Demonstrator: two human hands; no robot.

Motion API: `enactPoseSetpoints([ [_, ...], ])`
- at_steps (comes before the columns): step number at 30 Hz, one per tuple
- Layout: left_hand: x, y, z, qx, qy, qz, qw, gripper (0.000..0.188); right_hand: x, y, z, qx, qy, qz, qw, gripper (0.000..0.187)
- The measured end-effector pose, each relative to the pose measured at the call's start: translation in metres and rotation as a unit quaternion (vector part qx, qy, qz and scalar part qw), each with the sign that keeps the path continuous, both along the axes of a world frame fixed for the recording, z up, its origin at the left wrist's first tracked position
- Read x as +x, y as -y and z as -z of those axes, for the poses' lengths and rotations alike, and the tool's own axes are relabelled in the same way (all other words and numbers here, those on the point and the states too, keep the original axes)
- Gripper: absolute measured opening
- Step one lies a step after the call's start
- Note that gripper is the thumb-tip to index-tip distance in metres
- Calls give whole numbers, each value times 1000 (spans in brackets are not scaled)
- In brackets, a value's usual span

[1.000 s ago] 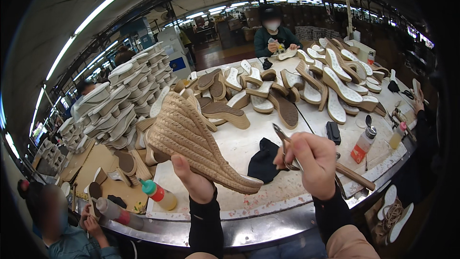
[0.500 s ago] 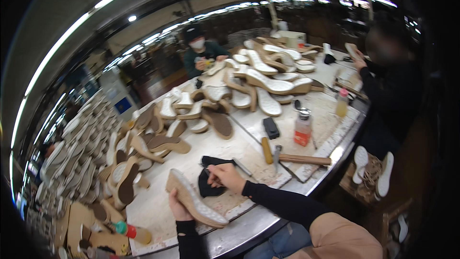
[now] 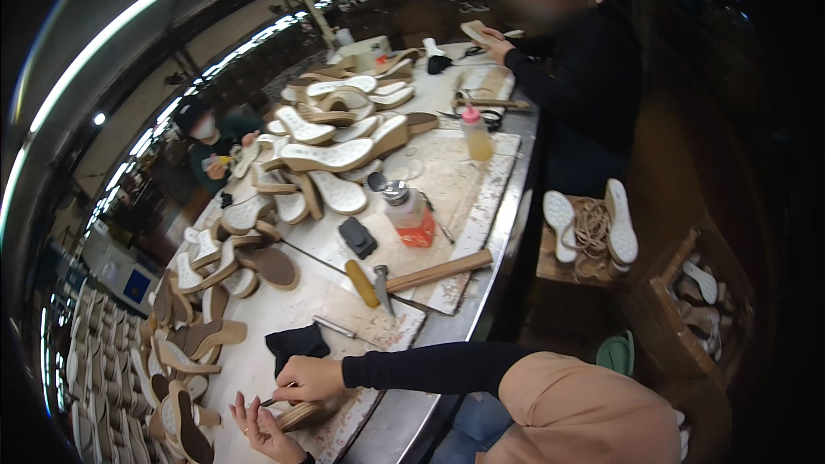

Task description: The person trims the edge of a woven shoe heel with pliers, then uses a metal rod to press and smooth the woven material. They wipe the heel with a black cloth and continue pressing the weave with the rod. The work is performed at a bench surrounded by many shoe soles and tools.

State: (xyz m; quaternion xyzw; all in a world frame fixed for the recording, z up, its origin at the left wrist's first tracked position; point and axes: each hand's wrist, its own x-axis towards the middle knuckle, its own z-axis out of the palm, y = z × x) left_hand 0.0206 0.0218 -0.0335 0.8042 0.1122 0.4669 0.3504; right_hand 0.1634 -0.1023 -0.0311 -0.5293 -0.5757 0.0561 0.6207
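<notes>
Both hands are engaged: a wedge sole is steadied by the left hand, while a thin tool is pinched by the right hand against it.

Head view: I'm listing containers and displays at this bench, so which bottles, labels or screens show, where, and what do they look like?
Bottle: mid-bench beside the hammer; clear body, grey cap, red-orange label.
Squeeze bottle: farther along the bench toward the seated person; yellowish body, pink-red cap.
Screen: far left beyond the stacked soles; small blue panel in a pale housing.
Cardboard box: on the floor at right; brown, open, holding soles.
</notes>
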Motion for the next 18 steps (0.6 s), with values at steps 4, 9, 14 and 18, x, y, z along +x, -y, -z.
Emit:
enactPoseSetpoints([
  [4,2,1,-8,-93,1,53,994,20,0,5,-4,-9,14,-11,1000,39],
  [9,2,-1,2,-77,56,36,995,23,-1,8,-8,-31,38,-16,999,38],
  [14,-1,-13,4,-83,21,53,995,21,1,9,-7,-54,50,-14,997,38],
  [18,-2,-17,7,-57,50,10,997,22,3,3,0,-38,28,13,999,37],
])
